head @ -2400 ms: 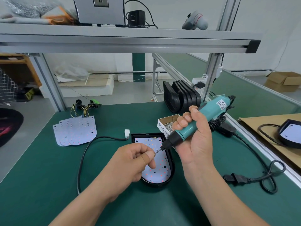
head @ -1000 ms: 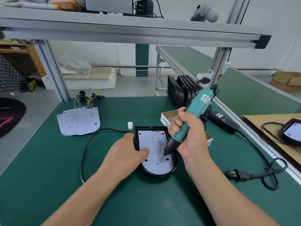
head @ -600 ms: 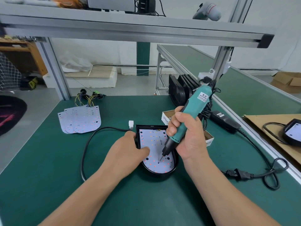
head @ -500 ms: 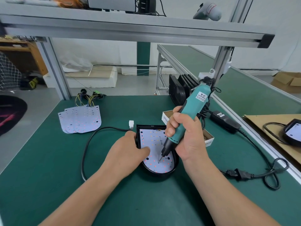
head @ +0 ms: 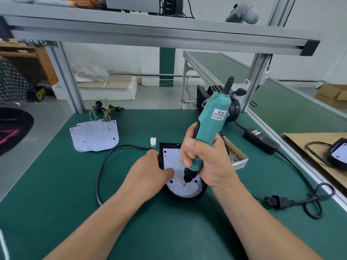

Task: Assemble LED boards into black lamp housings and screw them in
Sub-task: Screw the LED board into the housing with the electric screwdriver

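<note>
A black lamp housing [head: 185, 198] lies on the green bench mat with a white LED board [head: 189, 190] seated inside it. My right hand [head: 208, 162] grips a teal electric screwdriver [head: 211, 126], nearly upright, its bit tip touching the lower part of the board. My left hand [head: 148, 175] rests on the housing's left side, its thumb lying on the board and its fingers over the rim. The housing's black cable [head: 105, 166] loops off to the left and ends in a white connector [head: 153, 142].
A small cardboard box of screws [head: 237, 158] sits right of the housing. Several loose LED boards [head: 94, 136] with wire bundles lie at the back left. Stacked black housings [head: 203, 99] stand behind the screwdriver. A power adapter [head: 261, 140] and cord [head: 300, 199] trail right. Another finished lamp [head: 339, 152] lies far right.
My left hand left the bit tip and settled on the housing's left side. The screwdriver swung from a slant to nearly upright, and its tip came down onto the board.
</note>
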{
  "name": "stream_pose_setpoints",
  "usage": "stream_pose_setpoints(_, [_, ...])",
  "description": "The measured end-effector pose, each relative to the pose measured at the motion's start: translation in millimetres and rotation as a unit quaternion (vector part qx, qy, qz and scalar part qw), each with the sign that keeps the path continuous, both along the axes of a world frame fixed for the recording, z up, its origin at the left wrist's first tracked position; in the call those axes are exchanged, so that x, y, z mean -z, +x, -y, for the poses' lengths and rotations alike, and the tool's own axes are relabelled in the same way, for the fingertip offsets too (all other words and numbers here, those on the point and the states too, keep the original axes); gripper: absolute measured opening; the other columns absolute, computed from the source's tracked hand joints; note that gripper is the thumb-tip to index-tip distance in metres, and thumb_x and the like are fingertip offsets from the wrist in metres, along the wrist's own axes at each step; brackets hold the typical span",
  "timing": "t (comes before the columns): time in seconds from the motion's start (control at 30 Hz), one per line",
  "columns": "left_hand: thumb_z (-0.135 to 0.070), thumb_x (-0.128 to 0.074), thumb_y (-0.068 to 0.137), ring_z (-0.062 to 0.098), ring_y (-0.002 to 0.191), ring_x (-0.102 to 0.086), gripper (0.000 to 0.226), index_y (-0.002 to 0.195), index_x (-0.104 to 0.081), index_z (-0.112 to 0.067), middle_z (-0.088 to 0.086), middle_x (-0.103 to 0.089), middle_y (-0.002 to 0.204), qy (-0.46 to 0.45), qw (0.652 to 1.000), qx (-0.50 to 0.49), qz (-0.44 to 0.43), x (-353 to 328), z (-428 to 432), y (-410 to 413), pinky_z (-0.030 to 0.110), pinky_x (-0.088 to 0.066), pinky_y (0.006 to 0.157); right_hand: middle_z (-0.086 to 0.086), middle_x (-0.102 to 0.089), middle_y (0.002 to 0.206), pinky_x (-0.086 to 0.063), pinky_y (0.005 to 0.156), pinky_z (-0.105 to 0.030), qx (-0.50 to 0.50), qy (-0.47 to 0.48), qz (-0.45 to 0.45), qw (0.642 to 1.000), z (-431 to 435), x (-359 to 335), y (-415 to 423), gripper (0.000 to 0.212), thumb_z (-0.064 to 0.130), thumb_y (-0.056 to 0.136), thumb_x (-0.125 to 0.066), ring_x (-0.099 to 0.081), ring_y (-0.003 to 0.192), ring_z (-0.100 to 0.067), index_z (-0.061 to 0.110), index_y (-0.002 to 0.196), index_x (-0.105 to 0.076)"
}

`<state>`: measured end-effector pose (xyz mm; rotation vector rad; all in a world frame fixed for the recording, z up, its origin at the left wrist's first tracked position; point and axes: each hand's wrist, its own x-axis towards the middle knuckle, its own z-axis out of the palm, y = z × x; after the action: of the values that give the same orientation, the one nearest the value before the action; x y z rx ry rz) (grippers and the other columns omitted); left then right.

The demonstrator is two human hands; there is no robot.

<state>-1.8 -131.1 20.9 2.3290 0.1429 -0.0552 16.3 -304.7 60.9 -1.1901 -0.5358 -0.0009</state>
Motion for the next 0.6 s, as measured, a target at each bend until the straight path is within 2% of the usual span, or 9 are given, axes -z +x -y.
stream_pose_setpoints(0.17, [-0.044,-0.069,0.081,0.011,0.065,-0.059,0.030,0.102,-0.051,-0.033,-0.010,-0.063,0.075,-0.005,1.000,-0.002,-0.001,-1,2,0,0.030,-0.037,0.052,-0.004,-0.043,0.060,-0.044,0.058,-0.030,-0.023,0.062,-0.002,0.998,6,-3,0,0.015,0.012,0.078,-0.067,-0.048,0.051,-0.023,0.016,0.092,-0.065])
stream_pose_setpoints(0.3, [-0.054,-0.072,0.079,0.005,0.059,-0.056,0.037,0.104,-0.052,-0.036,-0.015,-0.059,0.065,-0.027,1.000,0.004,0.000,-1,-2,-2,0.027,-0.036,0.051,-0.002,-0.043,0.066,-0.046,0.059,-0.029,-0.016,0.166,-0.002,0.986,9,-8,4,0.012,0.009,0.090,-0.062,-0.048,0.057,-0.020,0.017,0.099,-0.063])
stream_pose_setpoints(0.37, [-0.060,-0.069,0.088,0.007,0.063,-0.057,0.033,0.104,-0.051,-0.036,-0.015,-0.059,0.069,-0.084,0.996,-0.009,0.006,-3,-1,-2,0.027,-0.038,0.057,0.002,-0.043,0.068,-0.045,0.059,-0.026,0.005,0.221,-0.042,0.974,13,-7,8,0.010,0.010,0.097,-0.057,-0.047,0.059,-0.015,0.019,0.099,-0.061])
stream_pose_setpoints(0.4, [-0.053,-0.064,0.096,0.011,0.065,-0.056,0.024,0.103,-0.053,-0.033,-0.012,-0.060,0.073,-0.158,0.987,-0.033,0.009,-6,-2,-1,0.027,-0.039,0.059,0.003,-0.043,0.068,-0.045,0.058,-0.025,0.023,0.247,-0.069,0.966,16,-7,11,0.009,0.012,0.098,-0.056,-0.046,0.059,-0.014,0.019,0.098,-0.061])
stream_pose_setpoints(0.43, [-0.038,-0.057,0.103,0.014,0.063,-0.051,0.013,0.103,-0.056,-0.024,-0.006,-0.060,0.077,-0.271,0.960,-0.067,0.006,-10,-3,1,0.027,-0.038,0.059,0.004,-0.044,0.069,-0.044,0.058,-0.024,0.043,0.271,-0.094,0.957,18,-6,14,0.007,0.013,0.098,-0.057,-0.046,0.060,-0.013,0.019,0.097,-0.060])
stream_pose_setpoints(0.5, [-0.003,-0.042,0.104,0.014,0.060,-0.044,0.017,0.108,-0.059,-0.006,0.006,-0.060,0.081,-0.514,0.851,-0.108,-0.031,-19,-12,6,0.024,-0.041,0.050,0.004,-0.044,0.070,-0.045,0.057,-0.023,0.082,0.309,-0.130,0.938,23,-4,19,0.005,0.014,0.098,-0.059,-0.047,0.061,-0.012,0.019,0.097,-0.058])
stream_pose_setpoints(0.53, [0.007,-0.038,0.102,0.013,0.060,-0.047,0.024,0.112,-0.059,0.002,0.010,-0.062,0.084,-0.596,0.793,-0.115,-0.051,-22,-17,8,0.022,-0.044,0.048,0.004,-0.044,0.071,-0.045,0.058,-0.023,0.097,0.322,-0.140,0.931,25,-3,21,0.005,0.014,0.098,-0.060,-0.047,0.061,-0.012,0.018,0.096,-0.057])
stream_pose_setpoints(0.57, [0.013,-0.036,0.100,0.013,0.063,-0.051,0.027,0.115,-0.058,0.008,0.014,-0.063,0.087,-0.640,0.756,-0.119,-0.066,-24,-23,9,0.019,-0.048,0.048,0.004,-0.044,0.071,-0.045,0.058,-0.024,0.107,0.331,-0.146,0.926,27,-2,23,0.006,0.013,0.097,-0.061,-0.047,0.062,-0.012,0.018,0.095,-0.057])
stream_pose_setpoints(0.6, [0.015,-0.035,0.101,0.013,0.064,-0.055,0.029,0.116,-0.058,0.011,0.016,-0.065,0.089,-0.660,0.738,-0.118,-0.079,-27,-26,9,0.017,-0.050,0.050,0.004,-0.044,0.072,-0.045,0.058,-0.024,0.113,0.338,-0.149,0.922,28,-1,24,0.007,0.013,0.097,-0.061,-0.047,0.062,-0.012,0.018,0.094,-0.057])
